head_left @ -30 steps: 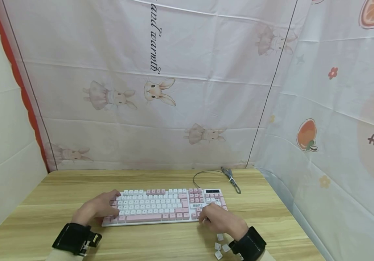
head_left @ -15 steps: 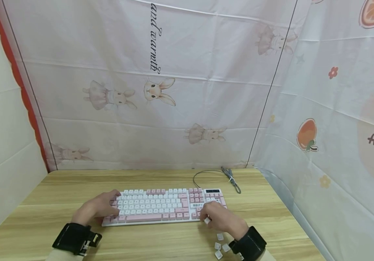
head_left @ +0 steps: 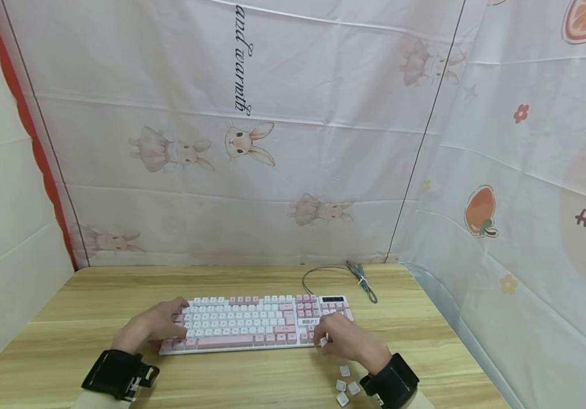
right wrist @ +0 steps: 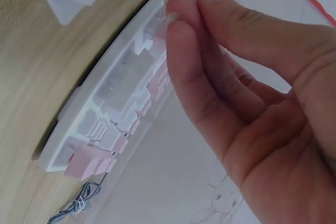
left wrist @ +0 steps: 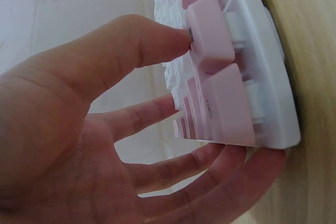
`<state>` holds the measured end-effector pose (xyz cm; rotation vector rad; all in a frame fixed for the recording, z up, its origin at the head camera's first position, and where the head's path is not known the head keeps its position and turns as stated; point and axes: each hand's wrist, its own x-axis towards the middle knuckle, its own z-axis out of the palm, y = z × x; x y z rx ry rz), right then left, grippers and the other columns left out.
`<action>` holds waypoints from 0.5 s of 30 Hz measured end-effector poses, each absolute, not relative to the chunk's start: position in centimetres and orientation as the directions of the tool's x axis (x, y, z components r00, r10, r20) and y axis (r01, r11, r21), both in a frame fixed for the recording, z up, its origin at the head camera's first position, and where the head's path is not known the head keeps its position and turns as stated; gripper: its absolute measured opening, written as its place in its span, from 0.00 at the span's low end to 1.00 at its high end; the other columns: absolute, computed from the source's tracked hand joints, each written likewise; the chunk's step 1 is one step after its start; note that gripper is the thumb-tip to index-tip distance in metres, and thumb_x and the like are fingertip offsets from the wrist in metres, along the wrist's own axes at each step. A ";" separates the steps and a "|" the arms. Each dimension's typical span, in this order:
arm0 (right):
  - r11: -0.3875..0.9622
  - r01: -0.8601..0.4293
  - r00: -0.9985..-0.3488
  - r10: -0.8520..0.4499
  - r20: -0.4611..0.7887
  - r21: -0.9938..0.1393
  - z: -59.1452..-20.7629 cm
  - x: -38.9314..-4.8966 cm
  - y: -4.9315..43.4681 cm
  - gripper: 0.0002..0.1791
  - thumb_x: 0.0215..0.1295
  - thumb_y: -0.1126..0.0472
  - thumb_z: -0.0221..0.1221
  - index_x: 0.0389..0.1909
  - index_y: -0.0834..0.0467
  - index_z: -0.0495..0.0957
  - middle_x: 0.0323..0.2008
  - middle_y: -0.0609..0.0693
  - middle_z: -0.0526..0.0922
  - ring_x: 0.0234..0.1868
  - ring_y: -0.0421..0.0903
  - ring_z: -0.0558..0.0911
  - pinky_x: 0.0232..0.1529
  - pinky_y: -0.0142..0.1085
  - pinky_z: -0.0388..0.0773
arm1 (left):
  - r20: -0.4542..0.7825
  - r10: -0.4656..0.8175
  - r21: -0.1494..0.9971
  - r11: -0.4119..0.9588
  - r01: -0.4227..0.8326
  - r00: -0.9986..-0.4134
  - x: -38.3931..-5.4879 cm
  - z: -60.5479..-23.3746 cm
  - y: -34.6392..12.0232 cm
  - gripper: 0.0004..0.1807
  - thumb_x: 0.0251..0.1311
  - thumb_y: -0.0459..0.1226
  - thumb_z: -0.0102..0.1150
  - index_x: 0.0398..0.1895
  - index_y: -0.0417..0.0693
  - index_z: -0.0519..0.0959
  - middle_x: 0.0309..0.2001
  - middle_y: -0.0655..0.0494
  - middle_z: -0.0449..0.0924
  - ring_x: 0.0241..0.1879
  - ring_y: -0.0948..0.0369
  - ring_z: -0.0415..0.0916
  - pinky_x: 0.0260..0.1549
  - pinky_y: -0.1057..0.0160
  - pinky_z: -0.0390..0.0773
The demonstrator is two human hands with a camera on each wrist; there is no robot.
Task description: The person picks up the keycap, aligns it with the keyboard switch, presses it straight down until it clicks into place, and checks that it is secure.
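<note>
While my left hand (head_left: 157,324) has hold of the left end of this white-and-pink keyboard (head_left: 231,321), my right hand (head_left: 346,341) is down at the number-pad end with a little white keycap (head_left: 323,341) pinched in the fingertips. The left grip is spread pretty wide: thumb on a pink key (left wrist: 211,32) near the front corner, index reaching across to the back, the other fingers bent up against the side edge. The right one is nearly closed, thumb and fingertips bunched together with just enough gap for the cap, which sits right by the keyboard's front edge; from that wrist it's mostly hidden behind my fingers. You can see some bare white mounts (right wrist: 92,124) on that end too, with pink caps beside them. The board lies flat on a wood-grain table (head_left: 241,380), long side facing me. Four loose keycaps (head_left: 342,399) are scattered near my right wrist, just beside the black strap (head_left: 392,383) I've got on there. Its grey cable (head_left: 361,278) runs out the back and ends in a tied bundle. Behind it all hangs a pale fabric backdrop (head_left: 282,74) printed with bunnies and the words "and warmth" turned sideways.
</note>
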<state>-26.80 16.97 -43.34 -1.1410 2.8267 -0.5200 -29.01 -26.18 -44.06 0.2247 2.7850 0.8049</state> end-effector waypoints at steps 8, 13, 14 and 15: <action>0.657 -0.695 -0.709 -0.693 0.130 -0.292 -43.4 -26.8 17.1 0.11 0.57 0.72 0.70 0.40 0.59 0.89 0.38 0.49 0.88 0.37 0.37 0.81 0.38 0.26 0.78 | -0.180 0.210 0.540 0.838 0.082 -0.961 -29.0 -44.0 -26.2 0.37 0.55 0.38 0.69 0.69 0.37 0.68 0.67 0.27 0.71 0.50 0.45 0.73 0.40 0.52 0.79; 0.652 -0.715 -0.696 -0.698 0.171 -0.250 -43.5 -27.0 17.3 0.13 0.56 0.74 0.69 0.42 0.59 0.89 0.41 0.49 0.90 0.43 0.41 0.85 0.43 0.29 0.81 | -0.175 0.216 0.536 0.839 0.091 -0.961 -29.1 -44.0 -26.3 0.37 0.55 0.38 0.69 0.68 0.37 0.68 0.66 0.27 0.71 0.50 0.45 0.72 0.43 0.50 0.78; 0.651 -0.719 -0.693 -0.700 0.175 -0.245 -43.5 -27.1 17.3 0.13 0.56 0.74 0.70 0.42 0.59 0.89 0.41 0.49 0.90 0.42 0.41 0.85 0.43 0.29 0.81 | -0.176 0.215 0.535 0.840 0.090 -0.961 -29.1 -44.0 -26.2 0.37 0.55 0.38 0.69 0.68 0.37 0.68 0.67 0.27 0.71 0.50 0.46 0.72 0.43 0.50 0.78; 0.647 -0.724 -0.688 -0.703 0.181 -0.240 -43.5 -27.1 17.4 0.13 0.55 0.74 0.70 0.42 0.59 0.88 0.40 0.50 0.90 0.41 0.41 0.85 0.42 0.29 0.81 | -0.176 0.215 0.535 0.840 0.090 -0.961 -29.1 -44.0 -26.3 0.37 0.55 0.38 0.69 0.68 0.37 0.68 0.67 0.27 0.71 0.50 0.46 0.72 0.43 0.50 0.78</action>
